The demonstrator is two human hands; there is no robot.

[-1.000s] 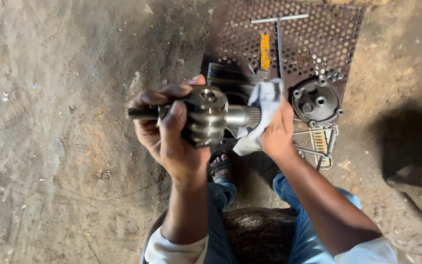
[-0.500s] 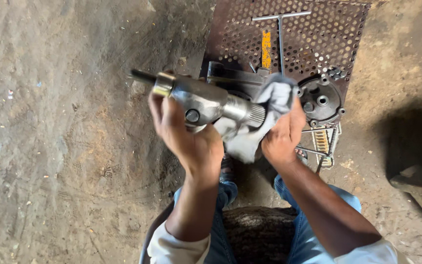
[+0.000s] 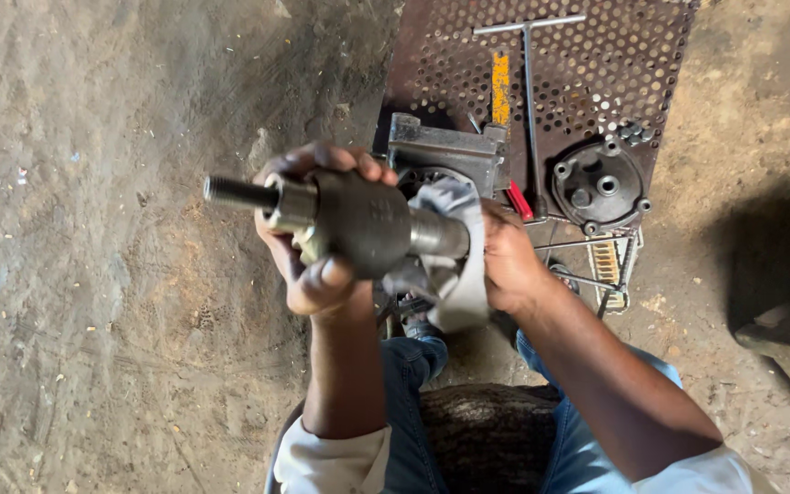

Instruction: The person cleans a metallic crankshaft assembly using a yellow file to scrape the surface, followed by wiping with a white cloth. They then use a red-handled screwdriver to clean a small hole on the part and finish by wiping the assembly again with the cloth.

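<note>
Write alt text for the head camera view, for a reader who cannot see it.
A seated person's left hand grips a heavy dark metal shaft part while the right hand presses a grey rag around its far end. Beyond, on a dirt floor, a perforated metal plate holds a T-handle wrench and a round metal cover.

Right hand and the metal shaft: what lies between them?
In the head view, a grey rag wraps the metal shaft, separating it from the right hand.
</note>
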